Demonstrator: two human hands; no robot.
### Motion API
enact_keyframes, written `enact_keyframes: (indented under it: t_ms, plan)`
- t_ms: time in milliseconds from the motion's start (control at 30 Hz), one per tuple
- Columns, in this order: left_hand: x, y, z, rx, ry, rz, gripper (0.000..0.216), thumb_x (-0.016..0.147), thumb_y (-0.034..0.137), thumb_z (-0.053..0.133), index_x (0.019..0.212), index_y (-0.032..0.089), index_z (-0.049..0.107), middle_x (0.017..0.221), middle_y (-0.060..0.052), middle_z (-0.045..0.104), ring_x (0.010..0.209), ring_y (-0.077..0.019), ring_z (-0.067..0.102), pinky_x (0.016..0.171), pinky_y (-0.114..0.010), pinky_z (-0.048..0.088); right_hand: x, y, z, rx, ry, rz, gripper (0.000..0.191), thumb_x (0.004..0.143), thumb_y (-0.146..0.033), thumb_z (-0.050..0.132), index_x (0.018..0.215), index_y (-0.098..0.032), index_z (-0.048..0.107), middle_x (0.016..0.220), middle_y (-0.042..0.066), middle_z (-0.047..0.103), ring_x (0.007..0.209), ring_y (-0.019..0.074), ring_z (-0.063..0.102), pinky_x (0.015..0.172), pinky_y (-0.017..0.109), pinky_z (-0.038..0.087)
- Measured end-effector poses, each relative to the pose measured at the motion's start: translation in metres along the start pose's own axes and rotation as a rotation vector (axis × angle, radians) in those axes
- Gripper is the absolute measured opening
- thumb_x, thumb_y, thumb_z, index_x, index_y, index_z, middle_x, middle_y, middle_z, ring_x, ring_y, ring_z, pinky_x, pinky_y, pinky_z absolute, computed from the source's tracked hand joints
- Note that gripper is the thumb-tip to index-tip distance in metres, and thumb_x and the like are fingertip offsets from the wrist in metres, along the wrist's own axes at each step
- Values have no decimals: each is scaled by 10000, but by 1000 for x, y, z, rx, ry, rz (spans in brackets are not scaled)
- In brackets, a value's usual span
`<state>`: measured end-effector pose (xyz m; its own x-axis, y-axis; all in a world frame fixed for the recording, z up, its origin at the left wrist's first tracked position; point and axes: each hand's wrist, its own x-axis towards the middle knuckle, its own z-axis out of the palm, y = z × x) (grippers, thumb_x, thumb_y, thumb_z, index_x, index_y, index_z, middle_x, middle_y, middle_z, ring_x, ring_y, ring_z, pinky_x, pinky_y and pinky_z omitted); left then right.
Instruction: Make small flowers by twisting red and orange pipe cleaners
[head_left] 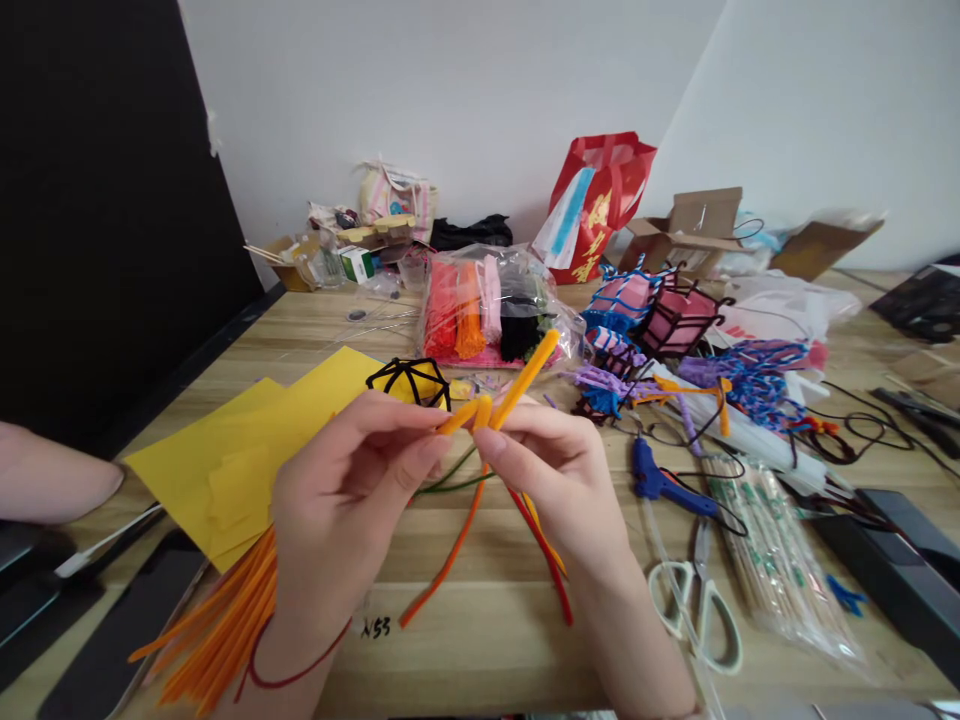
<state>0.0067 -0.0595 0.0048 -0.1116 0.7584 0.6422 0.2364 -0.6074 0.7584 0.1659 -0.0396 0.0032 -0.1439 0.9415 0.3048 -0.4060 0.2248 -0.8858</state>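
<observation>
My left hand (349,490) and my right hand (559,470) meet above the wooden table (480,640), both pinching an orange pipe cleaner (517,385) that is bent between the fingertips; its free end points up and to the right. More pipe cleaners, orange (442,570), red (551,575) and green (457,485), hang or lie below my hands. A bundle of orange pipe cleaners (217,625) lies under my left wrist, which wears a red string.
Yellow paper sheets (247,440) and a small black wire frame (411,380) lie behind my left hand. A bag of coloured pipe cleaners (487,310), woven pipe-cleaner baskets (660,315), a blue glue gun (660,485), scissors (701,600) and packed sticks (765,550) sit right. Another person's arm (52,480) rests at left.
</observation>
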Motion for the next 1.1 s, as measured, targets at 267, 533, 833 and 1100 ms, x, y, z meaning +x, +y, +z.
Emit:
enact_keyframes:
  t_ms: [267, 533, 833, 1100]
  plan:
    - [5, -7, 3, -156, -11, -42, 145, 902, 342, 839, 868, 265, 722, 788, 8, 679, 709, -133, 673, 565, -230, 587, 0, -3, 2, 42, -57, 31, 13, 815, -296, 869, 805, -304, 865, 905, 35, 817, 811, 203, 726, 724, 341, 602]
    - [0, 0, 0, 121, -14, 261, 243, 929, 10, 715, 974, 248, 739, 972, 15, 719, 899, -111, 721, 796, -246, 657, 3, -2, 2, 261, -144, 177, 54, 790, -303, 888, 772, -257, 865, 740, 7, 731, 520, 82, 497, 475, 231, 407]
    - [-6, 1, 0, 153, -34, 332, 235, 919, 31, 742, 1016, 245, 735, 1213, 5, 770, 1022, -151, 762, 791, -273, 678, 10, 7, -1, 589, -415, 412, 168, 852, -305, 805, 777, -158, 773, 535, -97, 346, 442, 31, 188, 444, 199, 192]
    - [-8, 8, 11, -218, 62, 31, 366, 846, 10, 814, 1072, 260, 672, 1072, 32, 822, 946, -134, 801, 768, -199, 687, 11, 14, -2, 726, -503, 456, 133, 879, -295, 810, 856, -170, 771, 572, -116, 259, 439, 29, 144, 431, 180, 193]
